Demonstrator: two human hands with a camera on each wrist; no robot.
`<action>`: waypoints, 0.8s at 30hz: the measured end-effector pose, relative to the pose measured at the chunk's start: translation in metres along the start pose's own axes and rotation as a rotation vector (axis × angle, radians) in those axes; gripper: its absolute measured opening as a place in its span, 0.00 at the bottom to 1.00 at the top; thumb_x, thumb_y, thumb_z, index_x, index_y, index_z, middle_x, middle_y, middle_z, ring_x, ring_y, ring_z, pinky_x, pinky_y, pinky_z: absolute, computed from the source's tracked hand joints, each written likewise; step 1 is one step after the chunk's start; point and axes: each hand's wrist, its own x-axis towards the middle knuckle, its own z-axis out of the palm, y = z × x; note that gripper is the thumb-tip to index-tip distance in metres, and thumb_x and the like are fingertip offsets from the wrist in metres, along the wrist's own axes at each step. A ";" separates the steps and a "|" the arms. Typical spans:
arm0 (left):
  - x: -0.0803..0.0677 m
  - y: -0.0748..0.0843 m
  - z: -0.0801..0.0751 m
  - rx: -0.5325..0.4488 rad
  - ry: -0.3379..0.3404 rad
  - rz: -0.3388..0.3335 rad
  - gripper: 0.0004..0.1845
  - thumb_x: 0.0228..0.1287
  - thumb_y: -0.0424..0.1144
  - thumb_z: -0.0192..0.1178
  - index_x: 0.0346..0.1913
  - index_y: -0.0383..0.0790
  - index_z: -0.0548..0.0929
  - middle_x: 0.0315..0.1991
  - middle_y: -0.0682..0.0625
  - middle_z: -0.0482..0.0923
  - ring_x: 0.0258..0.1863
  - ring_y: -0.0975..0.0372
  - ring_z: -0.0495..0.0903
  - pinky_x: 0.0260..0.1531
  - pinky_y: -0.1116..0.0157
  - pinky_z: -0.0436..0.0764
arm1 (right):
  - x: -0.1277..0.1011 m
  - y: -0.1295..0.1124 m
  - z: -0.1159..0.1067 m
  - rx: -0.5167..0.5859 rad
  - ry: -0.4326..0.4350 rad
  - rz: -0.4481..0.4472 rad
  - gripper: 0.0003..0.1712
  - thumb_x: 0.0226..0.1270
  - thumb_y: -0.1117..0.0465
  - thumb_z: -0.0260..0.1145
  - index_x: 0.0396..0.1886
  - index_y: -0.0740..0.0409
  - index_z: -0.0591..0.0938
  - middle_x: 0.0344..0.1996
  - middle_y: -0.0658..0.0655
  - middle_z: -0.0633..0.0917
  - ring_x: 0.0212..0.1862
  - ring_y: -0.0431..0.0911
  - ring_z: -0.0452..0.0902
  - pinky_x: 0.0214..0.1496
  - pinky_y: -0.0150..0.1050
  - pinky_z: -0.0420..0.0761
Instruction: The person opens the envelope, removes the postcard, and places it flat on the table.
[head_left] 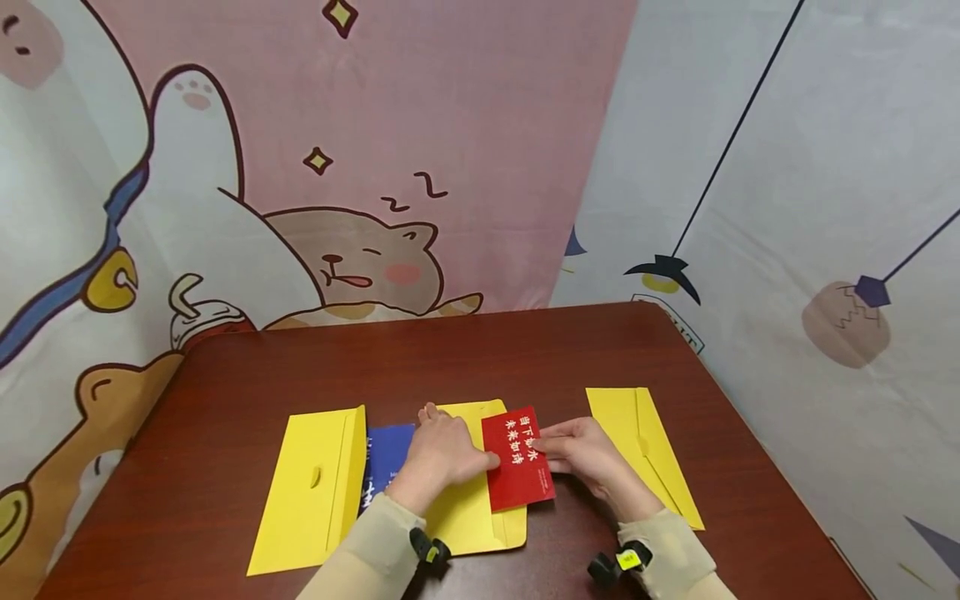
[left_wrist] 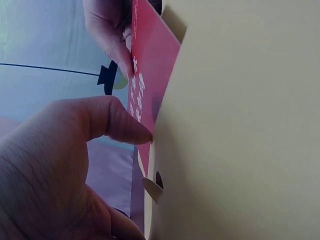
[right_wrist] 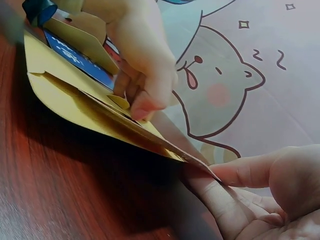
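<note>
My right hand [head_left: 588, 458] pinches the right edge of a red card [head_left: 517, 492] with white Chinese characters; in the right wrist view the thumb lies above it and fingers beneath. The card's left edge is at the mouth of a yellow envelope [head_left: 457, 517], and the left wrist view shows part of it behind the envelope's panel. My left hand [head_left: 442, 450] holds this envelope by its mouth, thumb at the edge beside the card. Its other fingers are partly hidden.
Left of the hands lies another yellow envelope [head_left: 300, 500], with a blue card [head_left: 390, 450] beside its flap, partly covered by my left hand. A third yellow envelope [head_left: 637, 442] lies to the right. All rest on a dark red-brown table [head_left: 487, 354] before a cartoon-printed cloth [head_left: 487, 108].
</note>
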 end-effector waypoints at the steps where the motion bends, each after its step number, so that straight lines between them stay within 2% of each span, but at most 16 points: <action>1: 0.000 0.000 0.000 -0.003 0.000 -0.003 0.50 0.50 0.65 0.73 0.66 0.26 0.80 0.72 0.26 0.69 0.74 0.30 0.63 0.59 0.43 0.81 | 0.000 0.000 -0.002 -0.002 0.004 0.002 0.24 0.72 0.65 0.72 0.57 0.83 0.81 0.44 0.70 0.89 0.40 0.57 0.91 0.43 0.47 0.89; 11: 0.000 -0.002 0.001 0.041 0.002 0.019 0.52 0.53 0.70 0.68 0.66 0.25 0.81 0.73 0.22 0.64 0.75 0.30 0.61 0.61 0.45 0.80 | -0.006 -0.001 -0.022 -0.019 0.050 0.017 0.25 0.72 0.65 0.73 0.58 0.83 0.80 0.45 0.70 0.89 0.41 0.58 0.91 0.44 0.48 0.89; 24: -0.001 -0.001 0.000 0.043 0.003 0.021 0.52 0.54 0.69 0.66 0.66 0.23 0.80 0.74 0.22 0.63 0.74 0.30 0.62 0.63 0.45 0.78 | -0.015 -0.010 -0.050 -0.054 0.110 0.020 0.28 0.73 0.62 0.72 0.61 0.81 0.79 0.46 0.68 0.89 0.41 0.57 0.91 0.44 0.47 0.89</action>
